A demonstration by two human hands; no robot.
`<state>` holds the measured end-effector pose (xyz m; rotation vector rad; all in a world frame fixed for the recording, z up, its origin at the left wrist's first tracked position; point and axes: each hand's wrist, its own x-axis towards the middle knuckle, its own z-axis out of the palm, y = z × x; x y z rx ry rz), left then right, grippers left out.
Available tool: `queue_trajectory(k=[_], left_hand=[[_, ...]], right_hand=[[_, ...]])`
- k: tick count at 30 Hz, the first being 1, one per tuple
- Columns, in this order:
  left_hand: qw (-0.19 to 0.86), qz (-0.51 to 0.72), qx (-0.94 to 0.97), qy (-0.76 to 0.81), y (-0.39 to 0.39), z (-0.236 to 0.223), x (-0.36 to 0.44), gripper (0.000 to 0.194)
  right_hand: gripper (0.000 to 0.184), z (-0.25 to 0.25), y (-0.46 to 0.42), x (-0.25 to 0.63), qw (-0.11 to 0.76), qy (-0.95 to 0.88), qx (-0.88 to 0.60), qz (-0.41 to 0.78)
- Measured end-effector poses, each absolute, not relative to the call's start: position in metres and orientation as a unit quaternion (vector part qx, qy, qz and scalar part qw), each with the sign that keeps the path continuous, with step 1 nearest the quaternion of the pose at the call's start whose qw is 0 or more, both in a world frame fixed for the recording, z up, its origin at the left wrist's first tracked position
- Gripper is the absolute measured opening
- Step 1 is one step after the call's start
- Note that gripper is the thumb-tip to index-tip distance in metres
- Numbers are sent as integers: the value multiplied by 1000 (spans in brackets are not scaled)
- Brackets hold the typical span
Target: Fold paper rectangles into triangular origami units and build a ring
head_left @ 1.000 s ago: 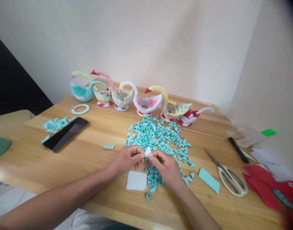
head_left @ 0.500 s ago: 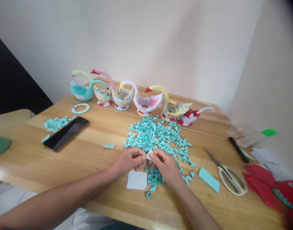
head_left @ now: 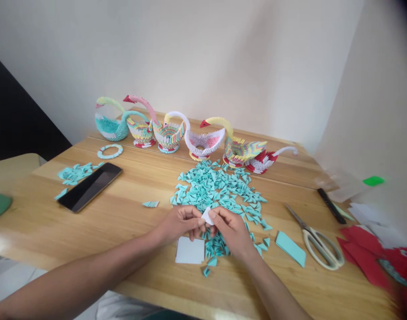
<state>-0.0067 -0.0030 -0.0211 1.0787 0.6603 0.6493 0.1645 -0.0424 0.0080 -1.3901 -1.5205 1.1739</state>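
A small piece of white paper (head_left: 207,216), folded to a point at the top, is pinched between my two hands over the table. My left hand (head_left: 186,221) grips its left edge between thumb and fingers. On the other side, my right hand (head_left: 229,227) holds it with the thumb pressed on its face. Behind and beneath the hands spreads a heap of turquoise folded paper triangles (head_left: 210,184). A stack of white paper rectangles (head_left: 190,250) lies just below my left hand. To the right of my right hand rests a turquoise paper stack (head_left: 290,249).
Several folded-paper swans (head_left: 203,142) stand in a row along the back. Scissors (head_left: 318,244) lie at right, near red paper (head_left: 363,253) and a black cutter-like tool (head_left: 330,206). At left are a phone (head_left: 90,186), a paper ring (head_left: 110,151) and more turquoise pieces (head_left: 77,172).
More of the white paper's face now shows between my fingers, with its point upward. Both hands stay in nearly the same place. The view has shifted very slightly.
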Motion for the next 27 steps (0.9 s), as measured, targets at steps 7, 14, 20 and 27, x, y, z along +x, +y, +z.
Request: queue_trajectory(k=[7,14,20,27], left_hand=[[732,308,511,327,-1,-17,-8,44],[716,349,492,351,1,-12,-12,43],[718,338,494,355,2,-14,-13,44],[707,313,527,352,1,-16,-11,40]], right_hand=[[34,8,-45,163,352,-649,-579,345],[42,8,-41,167,411,-548,-513,517],[31,3,-39,163,405,-550,-537,496],[26,2,-40,161,407,-546,-533,503]])
